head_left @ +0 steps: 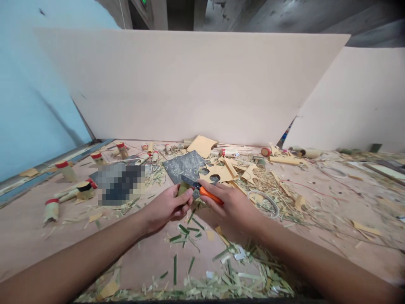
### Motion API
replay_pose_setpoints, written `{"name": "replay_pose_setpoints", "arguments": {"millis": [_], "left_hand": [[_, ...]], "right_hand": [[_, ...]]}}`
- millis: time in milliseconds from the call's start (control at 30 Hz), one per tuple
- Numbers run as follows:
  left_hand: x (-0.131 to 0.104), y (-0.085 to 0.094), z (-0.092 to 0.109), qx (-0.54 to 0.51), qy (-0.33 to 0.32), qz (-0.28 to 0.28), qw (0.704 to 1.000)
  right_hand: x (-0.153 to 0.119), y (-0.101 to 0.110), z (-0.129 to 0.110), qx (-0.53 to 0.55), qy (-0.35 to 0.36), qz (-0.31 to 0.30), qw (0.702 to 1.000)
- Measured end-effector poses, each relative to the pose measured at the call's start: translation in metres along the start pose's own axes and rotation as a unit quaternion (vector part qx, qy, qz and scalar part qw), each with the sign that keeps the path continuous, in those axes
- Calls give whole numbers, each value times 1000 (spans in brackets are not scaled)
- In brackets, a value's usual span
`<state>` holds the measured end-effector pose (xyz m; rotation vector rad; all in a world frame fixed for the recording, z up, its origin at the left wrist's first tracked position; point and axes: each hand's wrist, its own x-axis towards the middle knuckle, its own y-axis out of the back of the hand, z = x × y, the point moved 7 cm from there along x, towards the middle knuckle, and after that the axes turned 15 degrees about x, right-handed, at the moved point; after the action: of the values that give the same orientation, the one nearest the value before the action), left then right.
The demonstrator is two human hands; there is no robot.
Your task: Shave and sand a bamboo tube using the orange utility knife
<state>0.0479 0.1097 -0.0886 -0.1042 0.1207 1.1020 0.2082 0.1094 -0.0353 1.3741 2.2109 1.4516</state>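
My left hand [169,205] is closed around a short greenish bamboo piece [182,189] near the middle of the view. Fingers of my right hand [226,203] wrap round the orange handle of a cutting tool [211,195]. The tool's dark metal head [190,181] lies at the upper end of the bamboo piece, close to my left thumb. Just behind both hands is a grey, dusty sheet [185,165]. Green slivers [183,230] are scattered in front of my hands.
Red-topped bamboo tubes [51,210] stand and lie at the left. Yellow sheet scraps with round holes [221,172], a pale ring [264,202] and heaped shavings lie behind and right. A large pale board [196,88] rises behind the work surface [142,261].
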Motion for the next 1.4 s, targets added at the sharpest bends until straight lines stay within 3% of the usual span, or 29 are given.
{"name": "replay_pose_setpoints", "arguments": {"millis": [333, 500, 633, 733, 833, 1067, 1267, 1400], "left_hand": [[-7, -7, 6, -7, -25, 1, 1000], [-3, -1, 5, 44, -34, 75, 996], [0, -2, 2, 64, -23, 113, 991], [1, -3, 2, 57, -15, 96, 994], [2, -2, 2, 53, 1, 54, 997], [-2, -2, -1, 61, 1, -12, 998], [-3, -2, 1, 72, -4, 32, 997], [-3, -4, 3, 70, 5, 65, 995]], "right_hand": [[-5, -16, -13, 36, 42, -91, 994], [-5, -17, -15, -49, -4, -61, 997], [-1, -7, -4, -56, -66, 7, 996], [1, 2, 6, -43, -70, 40, 996], [0, 3, 7, -28, -32, 33, 999], [-3, -14, -9, 13, 63, -61, 996], [-4, -15, -15, -52, 29, -55, 997], [3, -3, -5, -56, -43, 21, 997]]}}
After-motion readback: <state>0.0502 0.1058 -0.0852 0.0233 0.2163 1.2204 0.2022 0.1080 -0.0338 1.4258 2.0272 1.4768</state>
